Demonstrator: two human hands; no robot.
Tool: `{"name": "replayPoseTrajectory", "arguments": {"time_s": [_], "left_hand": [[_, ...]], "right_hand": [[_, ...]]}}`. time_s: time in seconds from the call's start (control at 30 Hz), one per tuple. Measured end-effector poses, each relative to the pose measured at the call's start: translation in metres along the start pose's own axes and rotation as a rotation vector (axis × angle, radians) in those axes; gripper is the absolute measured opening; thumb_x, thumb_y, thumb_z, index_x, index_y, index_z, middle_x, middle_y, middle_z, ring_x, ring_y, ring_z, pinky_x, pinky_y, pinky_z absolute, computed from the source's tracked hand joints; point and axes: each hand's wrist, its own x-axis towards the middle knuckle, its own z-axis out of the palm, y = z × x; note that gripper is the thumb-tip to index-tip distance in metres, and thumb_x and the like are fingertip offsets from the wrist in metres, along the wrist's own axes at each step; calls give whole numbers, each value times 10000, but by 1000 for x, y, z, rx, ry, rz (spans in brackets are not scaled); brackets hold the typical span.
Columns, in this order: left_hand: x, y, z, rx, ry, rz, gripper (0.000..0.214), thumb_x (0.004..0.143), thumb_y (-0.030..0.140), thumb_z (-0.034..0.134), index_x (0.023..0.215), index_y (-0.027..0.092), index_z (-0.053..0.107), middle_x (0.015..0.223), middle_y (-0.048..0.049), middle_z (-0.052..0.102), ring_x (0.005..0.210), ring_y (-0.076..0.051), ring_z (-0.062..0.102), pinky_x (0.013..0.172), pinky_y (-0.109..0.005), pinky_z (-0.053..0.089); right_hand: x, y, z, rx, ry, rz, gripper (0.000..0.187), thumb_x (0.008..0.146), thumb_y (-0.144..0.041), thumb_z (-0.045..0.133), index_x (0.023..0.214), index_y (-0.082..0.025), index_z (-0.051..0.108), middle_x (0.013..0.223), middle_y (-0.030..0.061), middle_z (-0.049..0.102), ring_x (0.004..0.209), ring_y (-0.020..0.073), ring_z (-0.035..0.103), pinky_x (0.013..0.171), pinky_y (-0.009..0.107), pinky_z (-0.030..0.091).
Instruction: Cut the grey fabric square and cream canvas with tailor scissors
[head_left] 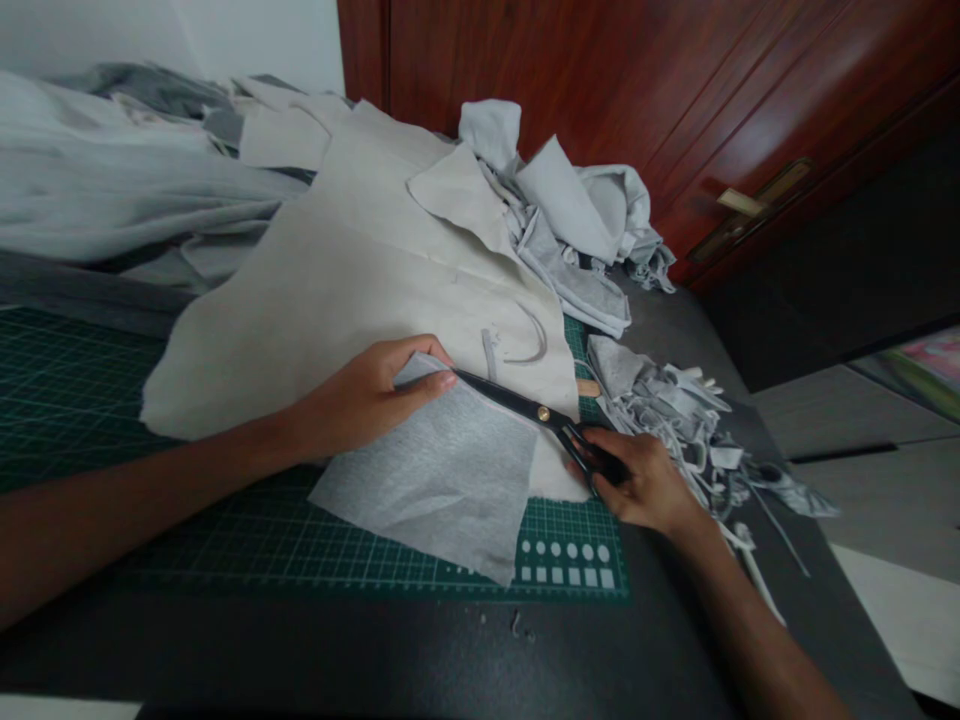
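My left hand [367,395] pinches the upper edge of a light grey fabric piece [439,475] that lies on a green cutting mat [67,390]. Under it spreads a large cream fabric sheet [337,290] with curved grey lines drawn on it. My right hand [641,480] grips the handles of black scissors [525,405]. Their blades point left, with the tips at the grey piece's top edge beside my left fingertips.
A heap of grey offcut strips [675,400] lies right of the mat. Crumpled grey cloth pieces [577,210] pile up behind, with more grey fabric [97,170] at the far left. A dark red wooden door [675,90] stands at the back. The dark table edge [825,590] runs along the right.
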Motion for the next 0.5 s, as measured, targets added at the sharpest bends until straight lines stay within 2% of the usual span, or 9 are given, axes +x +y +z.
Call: {"name": "replayPoseTrajectory", "arguments": {"time_s": [0.2, 0.5], "left_hand": [[0, -3, 1, 10, 11, 6, 231, 924, 407, 575, 854, 193, 623, 678, 59, 571, 623, -114, 539, 603, -242, 409], [0, -1, 0, 27, 5, -16, 231, 938, 406, 569, 876, 191, 627, 680, 60, 573, 626, -117, 543, 596, -236, 405]], "right_hand": [[1, -5, -1, 57, -60, 103, 366, 742, -164, 546, 1085, -138, 673, 807, 66, 760, 549, 192, 695, 531, 269, 529], [1, -8, -2, 116, -130, 178, 326, 751, -168, 544, 1062, -163, 642, 796, 40, 722, 526, 163, 625, 518, 264, 479]]}}
